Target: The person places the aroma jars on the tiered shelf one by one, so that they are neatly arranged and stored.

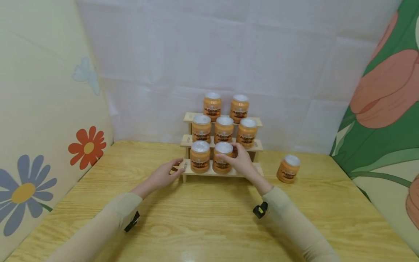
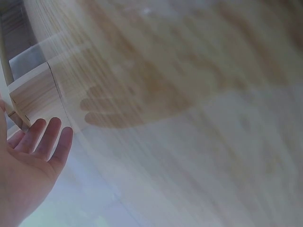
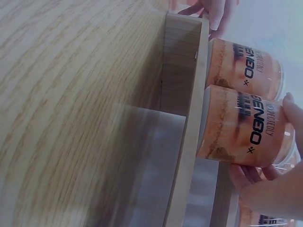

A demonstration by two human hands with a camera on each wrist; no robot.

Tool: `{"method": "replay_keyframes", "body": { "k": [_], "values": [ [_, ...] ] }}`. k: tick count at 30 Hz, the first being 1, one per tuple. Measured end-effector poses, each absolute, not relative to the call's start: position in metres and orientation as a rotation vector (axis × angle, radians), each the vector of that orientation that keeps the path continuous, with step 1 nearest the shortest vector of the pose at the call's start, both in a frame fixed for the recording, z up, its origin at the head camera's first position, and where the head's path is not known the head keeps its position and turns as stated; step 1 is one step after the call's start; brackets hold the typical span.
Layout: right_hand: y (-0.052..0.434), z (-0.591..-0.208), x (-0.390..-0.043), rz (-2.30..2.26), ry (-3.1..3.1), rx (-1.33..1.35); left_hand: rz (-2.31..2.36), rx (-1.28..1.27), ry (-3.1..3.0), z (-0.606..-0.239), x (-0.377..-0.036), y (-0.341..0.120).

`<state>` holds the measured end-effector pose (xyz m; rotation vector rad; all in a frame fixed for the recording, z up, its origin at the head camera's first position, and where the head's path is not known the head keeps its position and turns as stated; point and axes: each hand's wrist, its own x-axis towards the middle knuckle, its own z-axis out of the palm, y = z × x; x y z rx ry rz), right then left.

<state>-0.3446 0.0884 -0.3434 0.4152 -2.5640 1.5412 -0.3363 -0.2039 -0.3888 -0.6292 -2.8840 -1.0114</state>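
Note:
A three-step wooden rack point(image 1: 242, 171) stands at the back of the table and carries orange jars with white lids. My right hand point(image 1: 238, 159) grips the right-hand jar point(image 1: 222, 158) on the lowest step; in the right wrist view its fingers point(image 3: 294, 115) curl round this jar point(image 3: 236, 127). A second jar point(image 1: 200, 156) stands just left of it, also seen in the right wrist view point(image 3: 241, 64). My left hand point(image 1: 165, 174) lies with straight fingers at the rack's left end. The left wrist view shows this hand point(image 2: 33, 156) flat beside the rack's end point(image 2: 35, 92).
Three jars point(image 1: 224, 129) fill the middle step and two point(image 1: 226, 105) the top one. A single jar point(image 1: 288, 168) stands on the wooden table point(image 1: 203, 218) right of the rack. Patterned panels close the left and right sides, a white wall the back.

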Motion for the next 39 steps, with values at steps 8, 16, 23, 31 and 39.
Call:
{"method": "replay_keyframes", "body": {
  "k": [8,16,23,31,39],
  "values": [
    [0.096,-0.346,-0.343,1.625,-2.543,0.448,-1.017,-0.621,-2.889,-0.389,-0.336,-0.204],
    [0.111,-0.338,-0.333,1.745,-2.440,0.576,-1.014,-0.628,-2.878,-0.388,-0.337,-0.203],
    [0.132,-0.338,-0.331,1.739,-2.344,0.667,-1.017,-0.630,-2.876,-0.390,-0.337,-0.204],
    [0.164,-0.330,-0.325,1.606,-2.446,0.555,-1.010,-0.635,-2.887,-0.391,-0.338,-0.205],
    [0.196,-0.329,-0.326,1.455,-2.453,0.511,-1.021,-0.639,-2.890,-0.391,-0.340,-0.204]
  ]
}}
